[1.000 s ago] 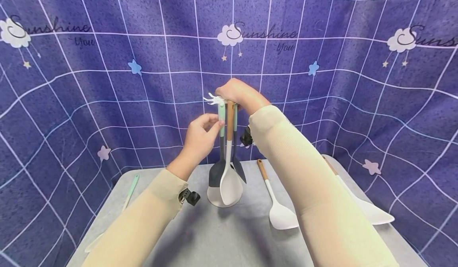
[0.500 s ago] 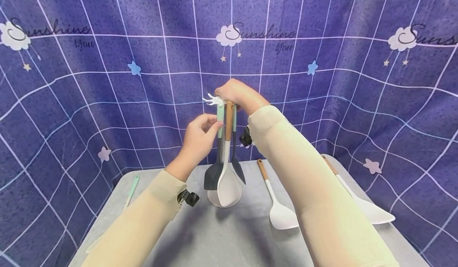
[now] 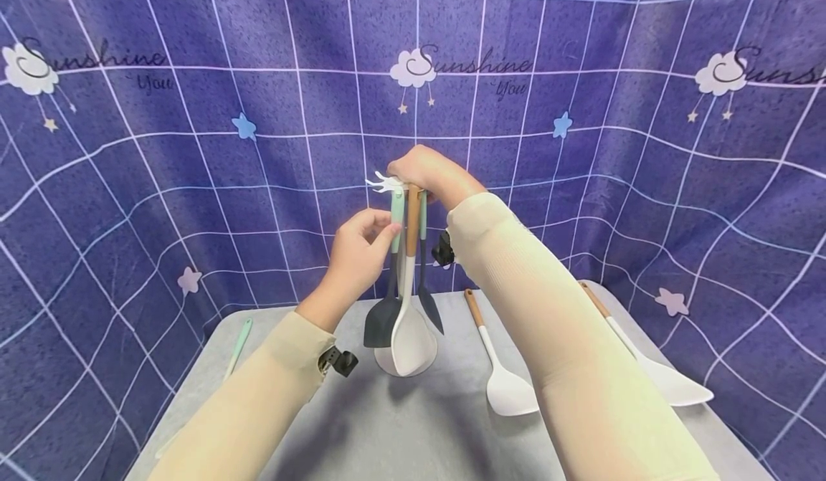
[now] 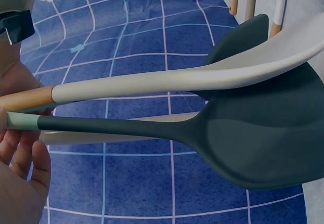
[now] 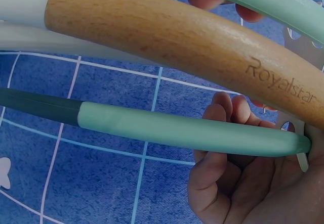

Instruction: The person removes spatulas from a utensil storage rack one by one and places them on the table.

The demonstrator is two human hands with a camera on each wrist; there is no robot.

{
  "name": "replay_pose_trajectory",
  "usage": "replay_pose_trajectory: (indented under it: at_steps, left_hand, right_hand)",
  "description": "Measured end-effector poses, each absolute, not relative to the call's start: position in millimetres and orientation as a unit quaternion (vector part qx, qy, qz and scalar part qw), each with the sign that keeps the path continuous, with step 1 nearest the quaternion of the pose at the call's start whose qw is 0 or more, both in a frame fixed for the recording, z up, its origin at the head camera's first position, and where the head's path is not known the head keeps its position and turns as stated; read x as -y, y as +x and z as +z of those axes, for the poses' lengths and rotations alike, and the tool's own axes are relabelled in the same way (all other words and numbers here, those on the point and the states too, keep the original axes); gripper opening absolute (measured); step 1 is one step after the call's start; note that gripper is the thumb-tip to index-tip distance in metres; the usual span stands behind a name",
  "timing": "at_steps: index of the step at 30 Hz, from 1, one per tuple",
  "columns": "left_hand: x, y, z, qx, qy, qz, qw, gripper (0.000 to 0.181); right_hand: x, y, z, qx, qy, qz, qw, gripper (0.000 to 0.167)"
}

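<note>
A white utensil stand with hooks round its top rises from a round base. My left hand pinches the mint-green handle of a dark turner that hangs at the stand's left. Curled over the top of the stand is my right hand; its fingers also show under a green handle in the right wrist view. In front hangs a white ladle-like spoon with a wooden handle. A second dark utensil hangs at the right. The hook holding the turner is partly hidden.
On the grey table to the right lie a white turner with a wooden handle and another white utensil, partly behind my right sleeve. A green-handled utensil lies at the left, partly under my left sleeve. A purple curtain surrounds the table.
The blade of the dark turner has swung a little to the left and toward me. My left hand has shifted slightly with its handle; my right hand stays on the stand's top.
</note>
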State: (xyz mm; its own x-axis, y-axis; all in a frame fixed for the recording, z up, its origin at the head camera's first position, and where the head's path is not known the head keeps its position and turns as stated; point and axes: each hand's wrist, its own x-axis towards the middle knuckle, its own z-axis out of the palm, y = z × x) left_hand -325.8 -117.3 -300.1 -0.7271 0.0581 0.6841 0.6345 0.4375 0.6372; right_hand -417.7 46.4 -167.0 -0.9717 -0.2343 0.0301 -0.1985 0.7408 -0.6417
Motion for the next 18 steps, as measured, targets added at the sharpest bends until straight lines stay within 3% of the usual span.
replay_pose_trajectory:
  at_steps: [1, 7, 16, 18]
  left_hand:
    - [117.2, -325.5, -300.4, 0.794, -0.218, -0.482, 0.299, 0.015]
    - [117.7, -322.4, -299.5, 0.795, -0.218, -0.482, 0.298, 0.016]
    - [119.8, -312.7, -296.3, 0.786, -0.242, -0.476, 0.312, 0.012]
    - [121.4, -311.8, -296.3, 0.785, -0.244, -0.473, 0.317, 0.012]
  right_hand:
    - [-45.1, -400.4, -162.1, -0.933, -0.116, -0.340, 0.020, 0.047]
    - [-43.6, -396.9, -160.1, -0.934, -0.110, -0.339, 0.019, 0.043]
    - [-43.4, -400.9, -163.9, -0.935, -0.122, -0.332, 0.006, 0.045]
    - [-44.4, -417.3, -168.9, -0.932, -0.119, -0.343, 0.010, 0.046]
